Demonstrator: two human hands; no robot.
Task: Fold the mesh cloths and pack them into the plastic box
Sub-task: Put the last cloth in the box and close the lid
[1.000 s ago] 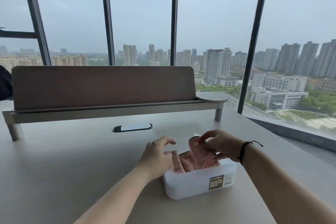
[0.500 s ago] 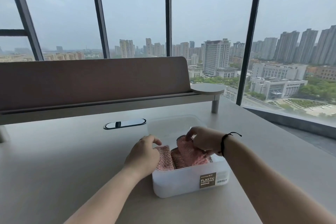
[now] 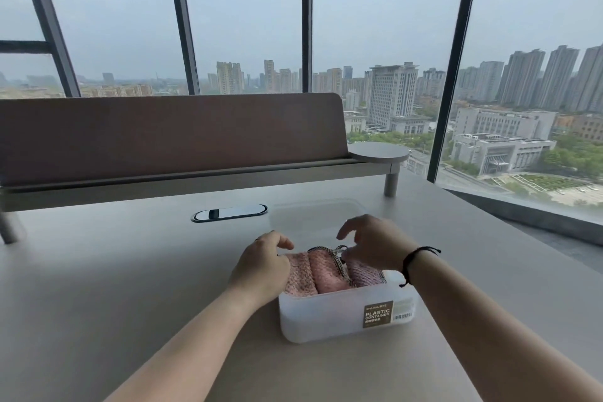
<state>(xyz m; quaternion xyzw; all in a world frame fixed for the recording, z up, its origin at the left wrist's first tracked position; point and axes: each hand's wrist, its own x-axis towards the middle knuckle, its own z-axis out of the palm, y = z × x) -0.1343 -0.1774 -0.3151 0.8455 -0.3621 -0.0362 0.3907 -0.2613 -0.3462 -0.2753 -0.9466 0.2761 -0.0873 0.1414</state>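
Note:
A translucent white plastic box (image 3: 326, 316) with a "PLASTIC CONTAINER" label stands on the table in front of me. Three folded pink mesh cloths (image 3: 326, 274) stand side by side inside it. My left hand (image 3: 261, 266) rests on the box's left rim, its fingers curled against the leftmost cloth. My right hand (image 3: 372, 243) hovers over the right cloth, fingertips pinching its dark-edged top while the index finger is lifted. A black cord circles my right wrist.
The box's clear lid (image 3: 313, 215) lies flat on the table just behind the box. A black oval cable port (image 3: 228, 213) sits left of the lid. A brown desk divider (image 3: 169, 137) with a round shelf end (image 3: 378, 151) crosses the back; windows lie beyond.
The raised cloth in my right hand has been pushed down into the box beside the others. My left hand slid to the left rim. The view tilted slightly downward.

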